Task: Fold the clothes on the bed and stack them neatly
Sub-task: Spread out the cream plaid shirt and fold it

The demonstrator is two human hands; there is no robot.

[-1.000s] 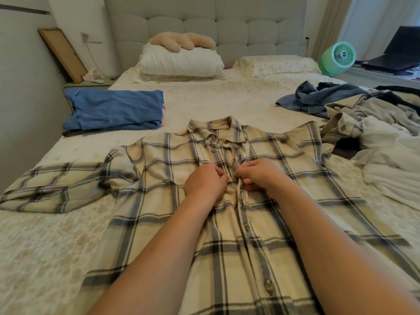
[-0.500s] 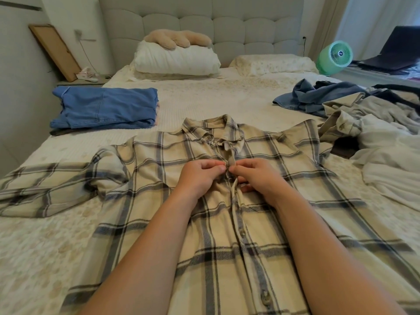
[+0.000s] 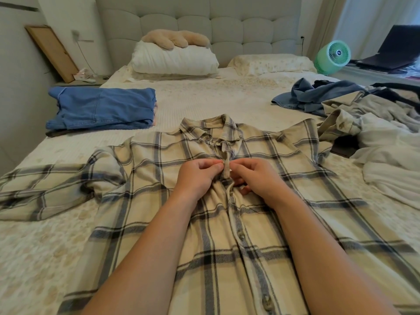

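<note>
Bed (image 3: pixel 204 101): patterned cream cover. Plaid shirt (image 3: pixel 284 160): flat at centre, collar toward 12 o'clock, hem cut off at 6. Unfolded heap (image 3: pixel 375 123), 2 o'clock, partly out of frame. Folded blue stack (image 3: pixel 102 108), 10 o'clock. Green fan (image 3: pixel 334 56), badge unreadable. Left hand (image 3: pixel 195 176) and right hand (image 3: pixel 256 176): fingers curled, pinching the placket.

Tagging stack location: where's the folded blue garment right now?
Head view, left side of the bed: the folded blue garment lies beyond the plaid shirt, near the bedside table.
</note>
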